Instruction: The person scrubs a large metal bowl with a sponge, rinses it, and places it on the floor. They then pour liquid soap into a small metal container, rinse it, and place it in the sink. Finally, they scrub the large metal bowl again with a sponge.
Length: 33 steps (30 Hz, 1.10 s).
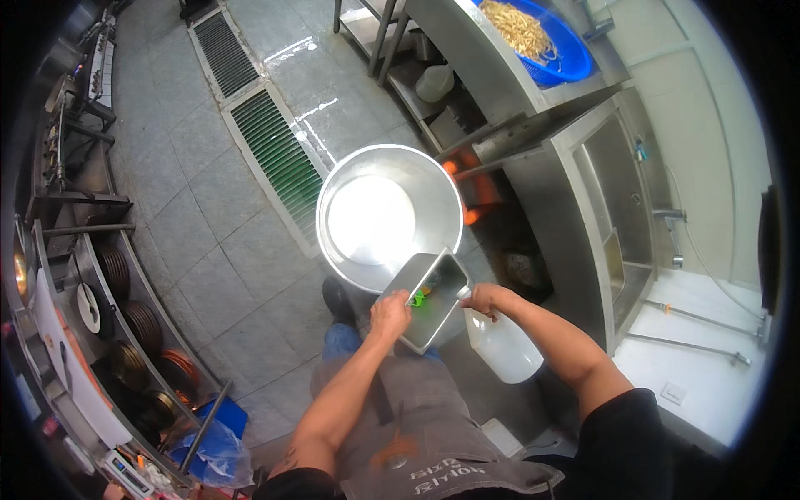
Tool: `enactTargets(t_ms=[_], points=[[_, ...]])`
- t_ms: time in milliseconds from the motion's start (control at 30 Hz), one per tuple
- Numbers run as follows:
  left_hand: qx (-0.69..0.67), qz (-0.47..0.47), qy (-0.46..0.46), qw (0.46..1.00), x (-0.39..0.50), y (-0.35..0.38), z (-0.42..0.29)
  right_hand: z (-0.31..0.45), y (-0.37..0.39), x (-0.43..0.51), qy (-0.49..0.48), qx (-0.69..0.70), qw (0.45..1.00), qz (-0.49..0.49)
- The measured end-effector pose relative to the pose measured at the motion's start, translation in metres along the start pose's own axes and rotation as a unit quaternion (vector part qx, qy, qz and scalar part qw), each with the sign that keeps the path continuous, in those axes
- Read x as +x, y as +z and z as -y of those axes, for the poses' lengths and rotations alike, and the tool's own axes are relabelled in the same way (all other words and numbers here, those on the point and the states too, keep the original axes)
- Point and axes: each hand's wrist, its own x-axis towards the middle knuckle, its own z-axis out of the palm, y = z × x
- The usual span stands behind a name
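Note:
My left hand (390,314) grips the rim of a rectangular stainless steel food pan (431,312), tilted in front of my apron. Inside the pan lies a small bright green object (417,298), with something yellowish beside it that is too small to tell. With my right hand (484,299) I hold a translucent white plastic jug (505,350) by its neck end, its white cap close to the pan's right edge. Just beyond the pan stands a large round metal pot (437,209). A bright white patch in it is glare or pale contents; I cannot tell which.
Orange glow (470,215) shows right of the pot, beneath a steel sink (612,181). A blue basket (578,59) of pale strips sits on the far counter. A floor drain grate (275,150) runs left of the pot. Shelves with stacked pans (144,325) line the left.

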Motion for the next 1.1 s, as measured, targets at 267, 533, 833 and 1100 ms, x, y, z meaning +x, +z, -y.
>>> enactTargets(t_ms=[267, 533, 833, 1100], points=[[-0.024, 0.013, 0.066, 0.997, -0.018, -0.028, -0.039, -0.012, -0.012, -0.05, 0.043, -0.034, 0.994, 0.095], [-0.075, 0.014, 0.087, 0.993, -0.008, -0.055, -0.102, -0.033, -0.017, -0.15, 0.046, 0.081, 0.993, -0.074], [-0.142, -0.143, 0.176, 0.964, 0.083, -0.11, -0.261, -0.147, 0.011, -0.342, -0.078, 0.513, 0.701, -0.489], [-0.077, -0.242, 0.146, 0.956, 0.245, -0.084, -0.463, -0.304, -0.023, -0.397, -0.261, 0.526, 0.607, -0.535]])
